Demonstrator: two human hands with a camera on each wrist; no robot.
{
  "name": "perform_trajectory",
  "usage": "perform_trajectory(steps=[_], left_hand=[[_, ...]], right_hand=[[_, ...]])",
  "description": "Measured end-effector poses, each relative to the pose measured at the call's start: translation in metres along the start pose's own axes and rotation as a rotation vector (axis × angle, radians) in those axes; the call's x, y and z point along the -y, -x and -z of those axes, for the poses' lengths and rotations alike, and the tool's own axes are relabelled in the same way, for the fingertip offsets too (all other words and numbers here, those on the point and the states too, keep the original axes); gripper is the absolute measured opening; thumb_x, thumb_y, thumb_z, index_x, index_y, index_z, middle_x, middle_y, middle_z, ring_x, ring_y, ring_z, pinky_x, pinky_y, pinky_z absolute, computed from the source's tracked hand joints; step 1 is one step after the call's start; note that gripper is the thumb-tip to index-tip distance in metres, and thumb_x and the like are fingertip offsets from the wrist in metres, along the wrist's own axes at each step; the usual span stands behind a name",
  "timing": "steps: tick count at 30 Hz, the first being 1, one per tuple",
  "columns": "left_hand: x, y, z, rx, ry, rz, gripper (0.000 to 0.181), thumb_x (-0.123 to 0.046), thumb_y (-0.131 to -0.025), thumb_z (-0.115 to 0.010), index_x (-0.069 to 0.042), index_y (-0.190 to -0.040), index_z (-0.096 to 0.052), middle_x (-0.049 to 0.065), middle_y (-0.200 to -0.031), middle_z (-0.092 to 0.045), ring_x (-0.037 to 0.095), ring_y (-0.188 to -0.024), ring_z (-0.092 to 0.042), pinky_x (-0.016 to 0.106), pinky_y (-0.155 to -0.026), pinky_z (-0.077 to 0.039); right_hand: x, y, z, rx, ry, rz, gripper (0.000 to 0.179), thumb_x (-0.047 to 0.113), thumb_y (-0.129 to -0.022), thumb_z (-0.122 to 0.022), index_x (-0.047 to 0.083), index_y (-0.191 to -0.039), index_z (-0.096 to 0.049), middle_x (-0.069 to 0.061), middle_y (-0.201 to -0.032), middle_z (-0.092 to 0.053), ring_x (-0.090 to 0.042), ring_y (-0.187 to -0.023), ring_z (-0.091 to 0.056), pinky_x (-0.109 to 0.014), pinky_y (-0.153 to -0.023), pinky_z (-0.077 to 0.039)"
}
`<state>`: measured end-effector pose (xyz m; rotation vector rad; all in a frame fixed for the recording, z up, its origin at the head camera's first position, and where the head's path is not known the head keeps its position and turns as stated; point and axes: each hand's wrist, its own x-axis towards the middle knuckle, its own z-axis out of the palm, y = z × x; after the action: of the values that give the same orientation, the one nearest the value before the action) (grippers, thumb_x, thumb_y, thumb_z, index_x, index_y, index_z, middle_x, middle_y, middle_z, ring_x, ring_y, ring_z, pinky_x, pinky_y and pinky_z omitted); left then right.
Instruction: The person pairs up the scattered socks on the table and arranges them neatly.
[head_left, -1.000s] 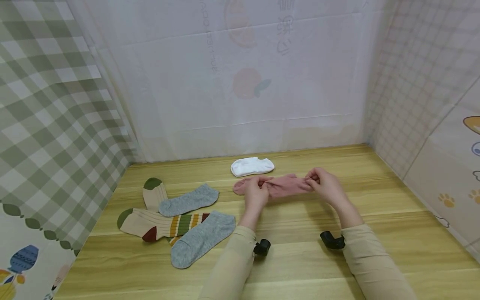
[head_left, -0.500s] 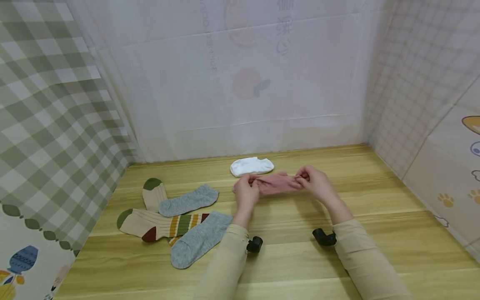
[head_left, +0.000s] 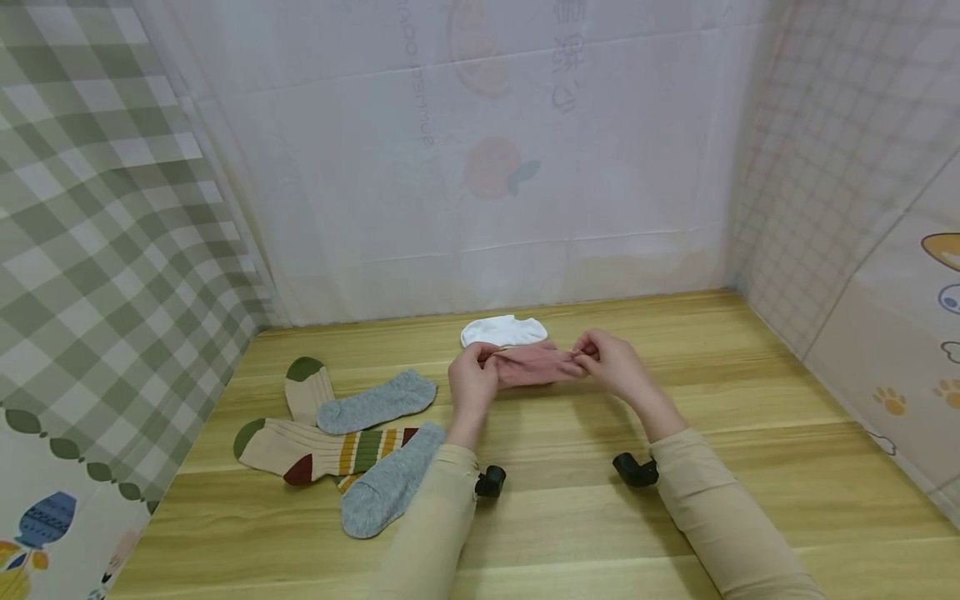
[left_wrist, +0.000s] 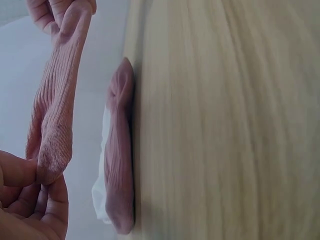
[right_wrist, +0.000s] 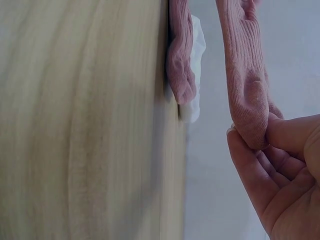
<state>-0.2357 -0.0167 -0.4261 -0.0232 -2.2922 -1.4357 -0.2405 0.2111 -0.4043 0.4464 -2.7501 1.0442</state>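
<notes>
A ribbed pink sock is stretched between my two hands, held above the table. My left hand pinches one end of it, and my right hand pinches the other between thumb and fingers. Beneath it a second pink sock lies on the wood, seen in both wrist views; the raised sock mostly hides it in the head view. Just behind is a white sock, flat on the table.
To the left, two grey socks lie partly over two beige socks with coloured stripes and green toes. A pale printed cloth hangs at the table's back edge. Patterned cloths stand at both sides.
Both hands have moved left with the stretched pink sock, bringing it over the one on the table. The other socks have stayed where they were.
</notes>
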Motion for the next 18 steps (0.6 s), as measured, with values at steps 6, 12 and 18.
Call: perform_trajectory(steps=[6,12,18], left_hand=[[0.005,-0.005,0.01,0.011,-0.042,-0.041,0.013,0.008,-0.087,-0.067,-0.003,-0.09,-0.073,0.01,-0.084,-0.071,0.025,-0.077,-0.066,0.037,-0.067,-0.054],[0.012,-0.009,0.016,0.027,-0.074,-0.059,0.013,0.008,-0.087,-0.067,-0.003,-0.089,-0.074,0.008,-0.082,-0.07,0.025,-0.075,-0.065,0.037,-0.066,-0.052],[0.016,-0.011,0.021,0.045,-0.102,-0.047,0.013,0.008,-0.088,-0.067,-0.002,-0.091,-0.074,0.009,-0.084,-0.07,0.027,-0.077,-0.065,0.039,-0.069,-0.054]], right_hand=[[0.004,-0.007,-0.007,0.006,0.004,0.014,0.004,-0.002,-0.093,-0.064,-0.001,-0.096,-0.061,-0.013,-0.088,-0.066,-0.027,-0.082,-0.064,-0.041,-0.073,-0.052],[0.005,-0.013,-0.014,0.026,0.007,0.018,0.005,-0.002,-0.091,-0.065,-0.001,-0.094,-0.061,-0.012,-0.086,-0.066,-0.026,-0.081,-0.063,-0.041,-0.074,-0.051],[0.006,-0.018,-0.021,0.06,0.016,0.007,0.005,-0.001,-0.092,-0.065,-0.001,-0.093,-0.06,-0.012,-0.088,-0.067,-0.028,-0.085,-0.063,-0.043,-0.077,-0.051]])
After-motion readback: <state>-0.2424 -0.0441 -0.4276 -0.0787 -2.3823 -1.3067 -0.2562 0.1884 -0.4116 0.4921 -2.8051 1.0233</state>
